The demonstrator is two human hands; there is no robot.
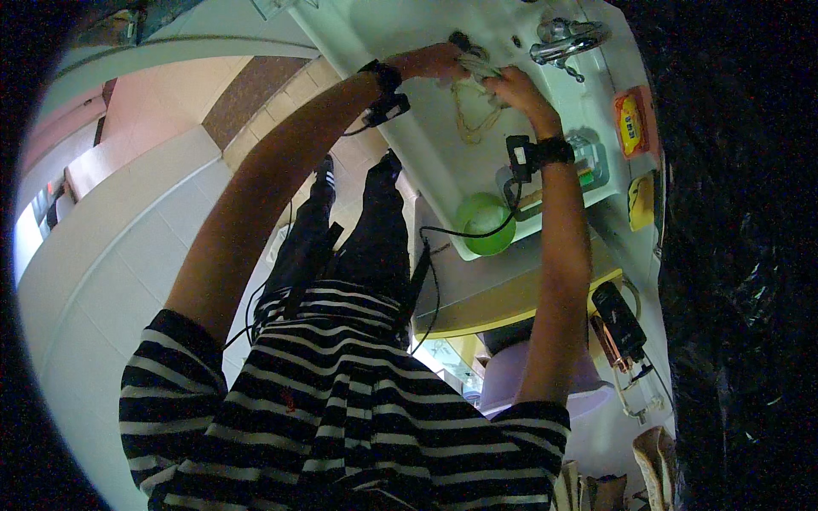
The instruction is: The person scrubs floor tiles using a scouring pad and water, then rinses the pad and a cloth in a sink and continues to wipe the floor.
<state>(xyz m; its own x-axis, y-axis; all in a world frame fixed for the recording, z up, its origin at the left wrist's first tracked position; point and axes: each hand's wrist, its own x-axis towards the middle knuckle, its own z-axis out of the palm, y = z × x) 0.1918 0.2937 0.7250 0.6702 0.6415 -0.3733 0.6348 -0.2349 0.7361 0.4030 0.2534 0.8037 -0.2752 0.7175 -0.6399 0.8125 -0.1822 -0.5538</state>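
Observation:
Over the white sink basin, my left hand and my right hand are close together. A bundle of pale, cord-like strands is stretched between them, with both sets of fingers closed on it. Thin yellowish loops hang down from the bundle towards the basin floor. A small dark tuft shows beside my left fingers; what it is I cannot tell. Each wrist wears a black strap with a small device.
A chrome faucet juts in at the upper right. Nearer me, a green plastic bowl and a clear plastic container stand at the basin's end. A red and yellow packet and a yellow sponge lie along the right ledge. A black cable hangs from my right wrist.

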